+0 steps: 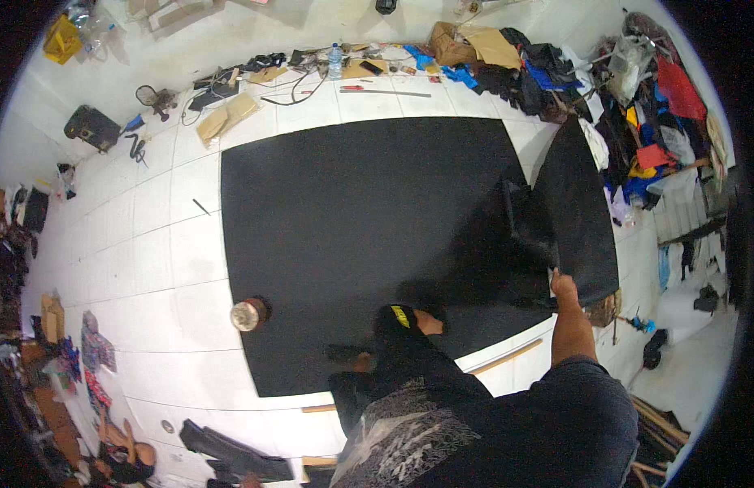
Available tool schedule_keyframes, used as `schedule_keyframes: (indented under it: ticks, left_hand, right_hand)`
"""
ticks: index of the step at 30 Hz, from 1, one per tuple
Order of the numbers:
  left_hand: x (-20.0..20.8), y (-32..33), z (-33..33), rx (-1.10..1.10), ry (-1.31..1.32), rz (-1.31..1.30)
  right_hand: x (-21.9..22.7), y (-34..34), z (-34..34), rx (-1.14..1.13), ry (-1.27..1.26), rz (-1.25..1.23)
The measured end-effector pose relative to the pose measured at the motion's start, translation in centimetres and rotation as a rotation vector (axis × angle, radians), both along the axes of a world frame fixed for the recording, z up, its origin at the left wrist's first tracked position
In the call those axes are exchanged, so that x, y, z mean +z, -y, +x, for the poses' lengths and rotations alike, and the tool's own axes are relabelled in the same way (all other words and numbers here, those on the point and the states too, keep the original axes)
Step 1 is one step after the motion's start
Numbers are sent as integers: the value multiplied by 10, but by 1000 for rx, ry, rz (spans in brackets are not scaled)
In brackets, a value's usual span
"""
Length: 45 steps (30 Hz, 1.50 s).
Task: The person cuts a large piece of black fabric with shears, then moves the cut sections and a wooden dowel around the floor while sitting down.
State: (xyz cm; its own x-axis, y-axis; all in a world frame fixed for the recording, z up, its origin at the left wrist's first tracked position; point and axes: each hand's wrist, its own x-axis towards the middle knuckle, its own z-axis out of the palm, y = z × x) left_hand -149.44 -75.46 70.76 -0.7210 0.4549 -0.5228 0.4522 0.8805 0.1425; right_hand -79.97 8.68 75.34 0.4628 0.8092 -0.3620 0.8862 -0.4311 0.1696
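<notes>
A large black sheet of material (352,211) lies spread over the white tiled floor in front of me. Its right part is a raised, folded-over flap (580,203), with a V-shaped gap at the far edge. My right hand (562,285) is closed on the near edge of that flap, my forearm reaching out to the right. My left hand does not show. Below me, a bare foot (428,324) rests on the sheet beside a dark trouser leg with a yellow mark. A round, pale-topped cylinder (248,315) stands on the sheet's left edge.
Along the far wall are a water bottle (335,62), cardboard pieces (227,116) and cables. Cloth and bags pile up at the right (653,130). Wooden strips (507,356) lie by the near edge. A dark stick (200,206) lies left. Another person (125,451) is at lower left.
</notes>
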Motion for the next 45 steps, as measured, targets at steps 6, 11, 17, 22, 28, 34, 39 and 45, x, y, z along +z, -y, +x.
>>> schedule_keyframes:
  ticks: [6,11,17,22,28,34,39,45]
  left_hand:
    - [19,-180,-368,304,25,350]
    - [63,-307,-504,144,125,565]
    - [1,-193,-608,-377,48,358]
    - [-22,-198,-642,-376,65,-9]
    - [-44,-243,-825,-851,-185,242]
    - [-35,-419,-941,-881,-19,645]
    - [-79,-465,-928,-843,386,415]
    - [-62,-429,-838,-759,613,-373]
  right_hand:
    - [39,85,-150,-123,114,165]
    - [17,130,-286,-147,36,114]
    - [-2,179,-442,-229,-72,233]
    - [31,230,-572,-223,-48,277]
    - [17,320,-736,-257,-63,338]
    - [51,400,-872,-237,-126,458]
    - [83,464,-955,-281,-194,534]
    - [113,551,-1002,-357,-213,566]
